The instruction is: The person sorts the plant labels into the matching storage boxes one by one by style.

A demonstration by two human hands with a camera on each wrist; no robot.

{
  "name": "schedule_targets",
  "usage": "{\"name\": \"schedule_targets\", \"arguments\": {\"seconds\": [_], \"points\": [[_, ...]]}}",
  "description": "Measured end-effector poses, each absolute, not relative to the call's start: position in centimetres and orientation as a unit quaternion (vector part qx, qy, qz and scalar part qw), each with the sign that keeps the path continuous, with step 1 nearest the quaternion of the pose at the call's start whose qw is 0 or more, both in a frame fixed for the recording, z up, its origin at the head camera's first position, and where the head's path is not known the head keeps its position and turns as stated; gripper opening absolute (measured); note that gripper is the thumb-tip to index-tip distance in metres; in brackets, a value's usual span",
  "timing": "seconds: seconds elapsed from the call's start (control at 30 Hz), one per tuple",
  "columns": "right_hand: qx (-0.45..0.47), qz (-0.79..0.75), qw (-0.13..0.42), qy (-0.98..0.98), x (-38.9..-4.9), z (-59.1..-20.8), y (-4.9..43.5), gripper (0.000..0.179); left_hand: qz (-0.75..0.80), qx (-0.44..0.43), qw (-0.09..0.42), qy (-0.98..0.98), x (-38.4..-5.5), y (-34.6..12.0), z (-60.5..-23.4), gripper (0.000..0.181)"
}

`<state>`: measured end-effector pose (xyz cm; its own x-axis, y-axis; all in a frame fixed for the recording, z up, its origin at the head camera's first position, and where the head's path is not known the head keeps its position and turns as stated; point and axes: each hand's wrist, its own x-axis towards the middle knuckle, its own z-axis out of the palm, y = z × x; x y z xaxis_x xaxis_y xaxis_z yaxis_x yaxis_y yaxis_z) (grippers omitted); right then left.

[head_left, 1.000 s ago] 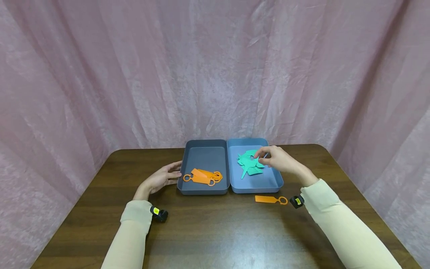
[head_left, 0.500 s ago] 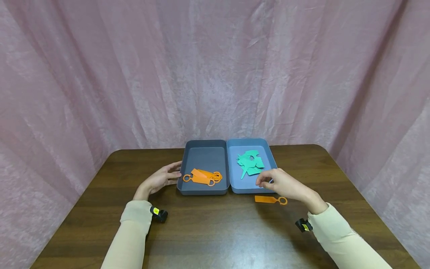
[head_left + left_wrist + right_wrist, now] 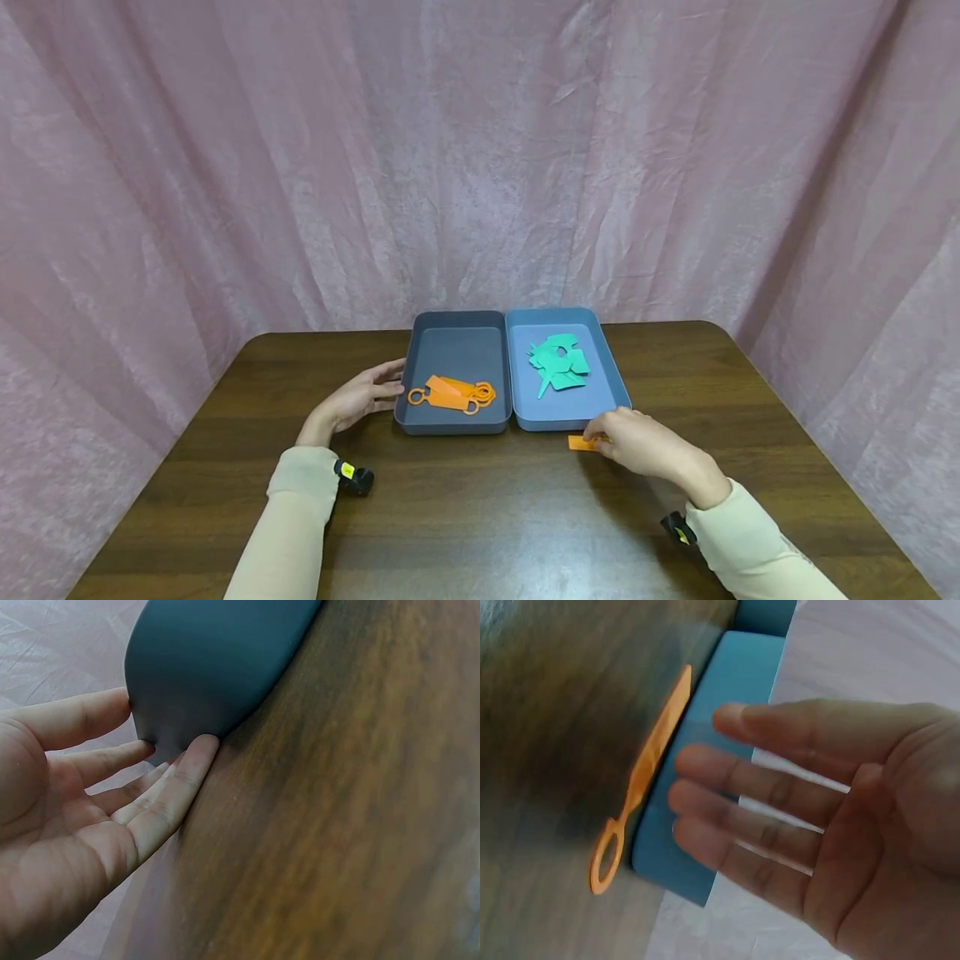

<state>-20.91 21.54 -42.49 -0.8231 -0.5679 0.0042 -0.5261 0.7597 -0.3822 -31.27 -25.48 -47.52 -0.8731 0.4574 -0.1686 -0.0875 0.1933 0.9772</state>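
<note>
My left hand (image 3: 363, 397) rests its fairly straight fingertips against the left wall of the dark grey tray (image 3: 459, 340); the left wrist view shows fingers (image 3: 184, 784) spread along that wall. My right hand (image 3: 643, 442) hovers with loosely bent fingers over a flat orange tag with a ring end (image 3: 578, 443), which lies on the table before the blue tray (image 3: 555, 418). Its ring end is hidden under the hand in the head view. In the right wrist view a gap shows between the fingertips and the orange tag (image 3: 658, 742), which lies along the blue tray's wall.
Several orange ring-ended tags (image 3: 450, 396) lie in the dark tray. Flat green cut-out pieces (image 3: 555, 362) are piled in the blue tray. Both trays stand side by side on the brown wooden table (image 3: 465, 517), with a pink curtain (image 3: 480, 167) behind.
My right hand has come back from over the green pieces, across the blue tray's near edge, to the orange tag on the table. My left hand has stayed at the dark tray.
</note>
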Motion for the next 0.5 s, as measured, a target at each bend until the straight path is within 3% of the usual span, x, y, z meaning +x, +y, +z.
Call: {"name": "schedule_targets", "arguments": {"seconds": [0.5], "points": [[-0.308,-0.079,-0.004,0.948,-19.7,-44.4,19.8,0.026,0.62,0.122,0.219,0.743,-31.2,-25.4,-47.4,0.067]]}}
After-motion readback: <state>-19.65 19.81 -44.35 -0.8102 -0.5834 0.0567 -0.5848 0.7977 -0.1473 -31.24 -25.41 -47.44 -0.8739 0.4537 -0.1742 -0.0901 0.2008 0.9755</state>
